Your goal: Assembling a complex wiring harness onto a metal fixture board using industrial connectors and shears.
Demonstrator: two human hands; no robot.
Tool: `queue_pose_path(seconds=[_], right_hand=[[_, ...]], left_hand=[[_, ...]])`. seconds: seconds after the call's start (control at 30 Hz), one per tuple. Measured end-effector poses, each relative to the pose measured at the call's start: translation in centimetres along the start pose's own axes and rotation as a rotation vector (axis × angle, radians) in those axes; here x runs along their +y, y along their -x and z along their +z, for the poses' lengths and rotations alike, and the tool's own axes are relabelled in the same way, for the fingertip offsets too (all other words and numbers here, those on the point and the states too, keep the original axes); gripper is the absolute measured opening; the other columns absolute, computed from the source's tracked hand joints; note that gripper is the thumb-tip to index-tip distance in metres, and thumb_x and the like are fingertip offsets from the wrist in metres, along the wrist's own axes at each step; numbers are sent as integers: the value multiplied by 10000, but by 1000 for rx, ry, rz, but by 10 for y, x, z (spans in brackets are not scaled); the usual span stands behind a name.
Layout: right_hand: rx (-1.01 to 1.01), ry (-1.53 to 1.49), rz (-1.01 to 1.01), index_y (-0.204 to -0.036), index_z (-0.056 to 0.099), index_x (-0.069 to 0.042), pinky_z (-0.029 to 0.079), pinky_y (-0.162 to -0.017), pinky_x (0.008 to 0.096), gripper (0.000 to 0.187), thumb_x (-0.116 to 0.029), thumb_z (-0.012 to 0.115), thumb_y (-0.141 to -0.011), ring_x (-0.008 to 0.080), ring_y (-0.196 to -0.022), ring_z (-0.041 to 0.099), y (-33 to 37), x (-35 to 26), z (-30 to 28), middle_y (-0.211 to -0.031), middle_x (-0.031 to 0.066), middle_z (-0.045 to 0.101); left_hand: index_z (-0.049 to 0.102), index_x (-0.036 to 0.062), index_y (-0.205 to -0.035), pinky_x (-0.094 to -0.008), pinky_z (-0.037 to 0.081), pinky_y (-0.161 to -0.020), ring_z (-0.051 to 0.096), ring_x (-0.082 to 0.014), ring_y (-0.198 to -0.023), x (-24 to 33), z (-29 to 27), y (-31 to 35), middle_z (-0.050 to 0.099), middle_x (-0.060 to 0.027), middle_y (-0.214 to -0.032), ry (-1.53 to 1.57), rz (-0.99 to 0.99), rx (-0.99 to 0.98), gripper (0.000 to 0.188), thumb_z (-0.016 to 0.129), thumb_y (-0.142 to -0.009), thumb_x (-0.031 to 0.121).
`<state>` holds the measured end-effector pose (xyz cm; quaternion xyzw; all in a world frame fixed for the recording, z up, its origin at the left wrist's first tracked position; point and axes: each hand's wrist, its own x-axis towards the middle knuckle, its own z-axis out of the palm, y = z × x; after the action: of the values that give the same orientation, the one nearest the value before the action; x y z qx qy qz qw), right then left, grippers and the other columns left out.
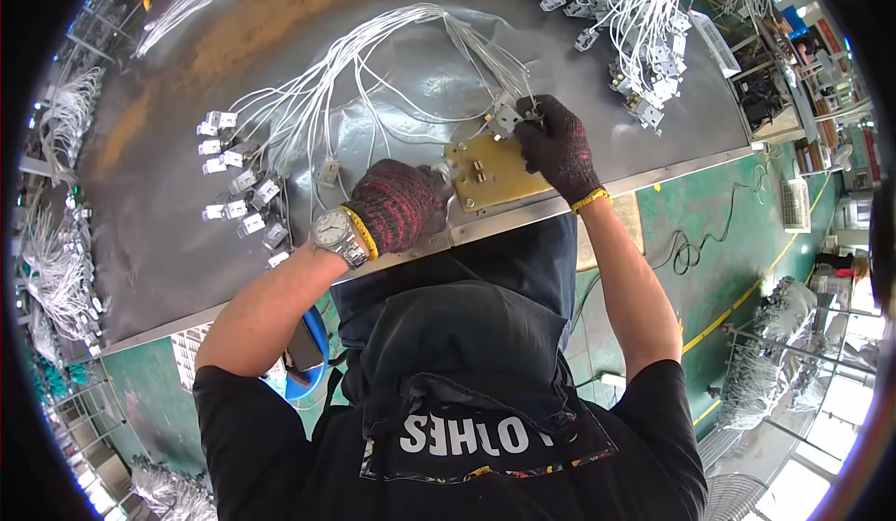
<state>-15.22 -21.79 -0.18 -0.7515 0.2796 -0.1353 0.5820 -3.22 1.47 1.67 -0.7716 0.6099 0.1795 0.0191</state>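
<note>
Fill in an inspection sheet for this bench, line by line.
Surface: grey metal table, brown staining toward its far left.
Work things: yellowish plate with a small metal block on it, near the table's front edge; grey connectors by its far edge.
Clutter: pile of wired parts at far right; smaller wire bundle at far left.
Hands: both gloved; left hand beside the plate's left edge, any hold hidden; right hand at the grey connectors, grip unclear.
Cables: white wires arch across the table to pale connectors at left; dark cord on the floor.
Surroundings: green floor; wire-laden rack at right.
</note>
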Motion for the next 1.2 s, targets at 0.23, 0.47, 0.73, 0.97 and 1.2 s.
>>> queue_pose_path(seconds=[0.23,0.47,0.73,0.97,1.2], right_hand=[[-92,8,-58,-1120,668,-40,507,-510,267,200,-95,700,-931,86,-602,601,30,-17,9,-739,29,635],[-32,233,-272,-1100,668,-33,470,-496,261,210,-112,742,-920,70,-540,569,57,0,17,-671,8,618],[-27,201,-123,-1076,661,-31,479,-500,265,187,-124,732,-931,70,-564,564,45,15,17,-709,5,627],[7,352,-283,-1039,654,-28,505,-555,317,197,-129,750,-900,119,-597,602,47,2,22,-703,62,637],[29,520,-482,-1022,670,-65,543,-668,378,169,-135,751,-892,276,-739,721,60,7,28,-832,128,695]], left_hand=[[641,1,-1115,-482,547,-665,700,-368,-744,10,0,-14,710,-173,-862,-76,-105,138,386,703,-823,246],[707,72,-1077,-474,508,-841,675,-324,-951,13,24,-31,701,-164,-994,-10,-79,362,377,736,-778,299],[753,78,-1032,-457,469,-924,632,-322,-1080,19,2,-37,670,-149,-1138,-88,-65,157,511,782,-725,486],[767,81,-983,-467,458,-950,615,-344,-1099,13,0,-37,660,-163,-1129,-38,-36,174,542,799,-704,545],[764,75,-964,-472,467,-942,616,-341,-1097,16,3,-39,655,-168,-1178,64,-48,211,524,808,-706,529]])
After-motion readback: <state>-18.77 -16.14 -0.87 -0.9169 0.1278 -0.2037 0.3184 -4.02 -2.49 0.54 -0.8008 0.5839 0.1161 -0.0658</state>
